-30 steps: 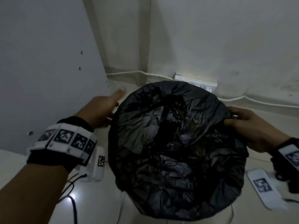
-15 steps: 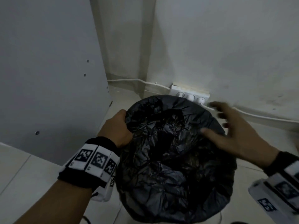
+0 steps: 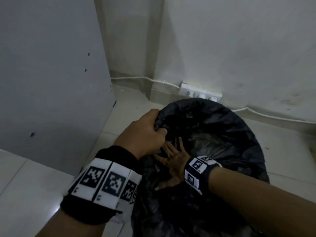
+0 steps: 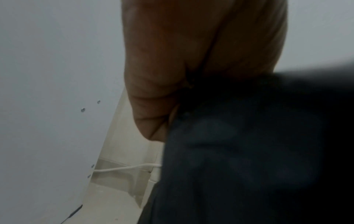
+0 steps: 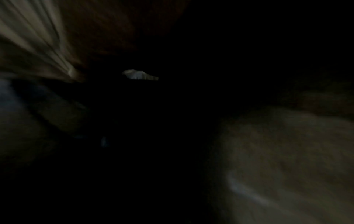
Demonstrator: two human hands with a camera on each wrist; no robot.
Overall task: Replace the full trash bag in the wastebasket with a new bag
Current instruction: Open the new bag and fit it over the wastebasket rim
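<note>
A black trash bag (image 3: pixel 239 134) lines the round wastebasket on the floor, its rim folded over the edge. My left hand (image 3: pixel 150 132) grips the bag's rim at the near left, fingers curled over the plastic; the left wrist view shows the same hand (image 4: pixel 191 60) against the dark bag (image 4: pixel 249 151). My right hand (image 3: pixel 172 161) is down inside the bag with fingers spread flat against the left inner wall. The right wrist view is dark and blurred. The wastebasket itself is hidden under the plastic.
A grey cabinet panel (image 3: pixel 51 82) stands close on the left. A white power strip (image 3: pixel 200 92) with its cable (image 3: pixel 136 78) lies along the wall right behind the bin. Pale floor tiles (image 3: pixel 34 185) surround the bin.
My left hand has closed on the bag's rim. My right hand has gone from above the right side down into the bag, across to its left wall. The camera moved closer.
</note>
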